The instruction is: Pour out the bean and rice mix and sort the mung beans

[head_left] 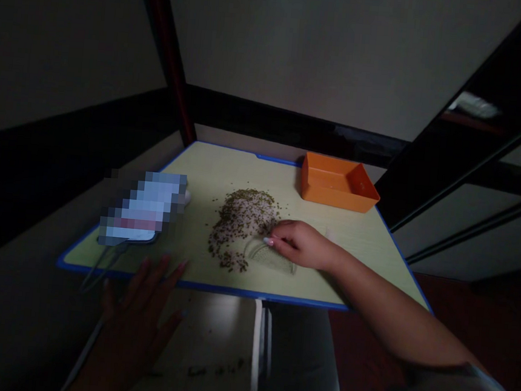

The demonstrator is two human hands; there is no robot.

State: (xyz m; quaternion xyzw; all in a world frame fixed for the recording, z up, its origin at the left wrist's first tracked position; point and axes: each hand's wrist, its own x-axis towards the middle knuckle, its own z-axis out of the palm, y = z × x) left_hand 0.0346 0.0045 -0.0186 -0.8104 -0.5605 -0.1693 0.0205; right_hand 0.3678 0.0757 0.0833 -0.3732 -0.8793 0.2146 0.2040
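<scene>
A loose pile of small dark greenish beans and pale grains point(245, 215) is spread across the middle of the table. At its right edge is my right hand point(302, 242), thumb and forefinger pressed together; whatever is between them is too small or hidden to name. Beneath that hand lies a clear, round-edged piece point(266, 258), partly covered, its kind unclear. My left hand point(142, 295) is in shadow at the table's front left edge, fingers spread and holding nothing visible.
An orange open box point(333, 197) stands at the back right of the pale, blue-edged table point(199, 166). On the left lies a blurred-out flat device point(143, 209) with a loop of cord point(102, 264). A pale panel point(211, 337) sits below the front edge. Walls close in behind and left.
</scene>
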